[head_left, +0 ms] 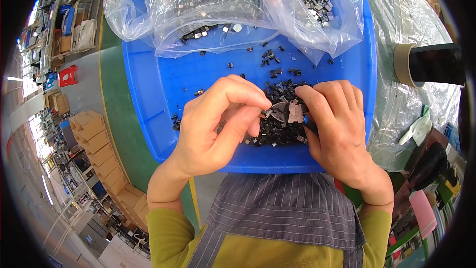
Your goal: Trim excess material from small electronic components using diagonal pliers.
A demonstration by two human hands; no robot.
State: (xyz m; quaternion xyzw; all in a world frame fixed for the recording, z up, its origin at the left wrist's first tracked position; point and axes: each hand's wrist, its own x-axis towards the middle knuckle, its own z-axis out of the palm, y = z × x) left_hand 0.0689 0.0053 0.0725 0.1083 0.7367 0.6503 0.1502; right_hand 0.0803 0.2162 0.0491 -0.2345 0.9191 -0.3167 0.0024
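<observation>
My left hand (210, 121) is over the middle of a blue plastic tray (198, 72). Its thumb and index finger pinch a small black part (267, 112). From the right, my right hand (338, 124) is wrapped round a pair of cutting pliers (295, 113) with a metal head and a blue grip. The jaws point left and meet the small part at my left fingertips; whether they are closed on it I cannot tell. Beneath both hands lies a heap of small black pieces (275, 136), partly hidden by my fingers.
Clear plastic bags (218, 0) full of small black and silvery parts fill the tray's far end. Right of the tray, plastic sheeting (396, 15) covers the surface, with a tape roll (404, 64) and a white glove (419, 126). Cardboard boxes (101, 146) stand at left.
</observation>
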